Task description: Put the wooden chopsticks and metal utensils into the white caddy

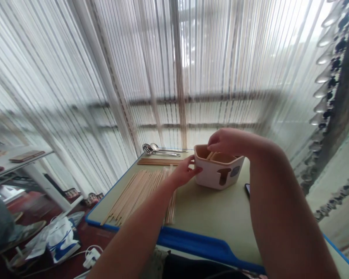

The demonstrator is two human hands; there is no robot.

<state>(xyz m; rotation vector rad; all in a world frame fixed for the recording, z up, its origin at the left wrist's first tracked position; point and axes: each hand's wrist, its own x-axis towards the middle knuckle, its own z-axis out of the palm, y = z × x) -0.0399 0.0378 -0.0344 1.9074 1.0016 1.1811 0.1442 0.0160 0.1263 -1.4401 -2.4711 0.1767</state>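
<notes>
- Box (208, 177): far middle of the bench (203, 213).
- Left hand (186, 171): grip grasping its left side; best kept firm.
- Right hand (223, 141): over inner sticks (211, 155); grip obscured, cannot tell.
- Loose sticks (138, 192): left; keeping them parallel should help.

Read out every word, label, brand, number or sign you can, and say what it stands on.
"T", perhaps: the brown mark on the white container; it may be a picture instead.
Grey-blue patch beside it: no readable lettering.
Blue-and-white bag, lower left: print too blurred to read.
</notes>
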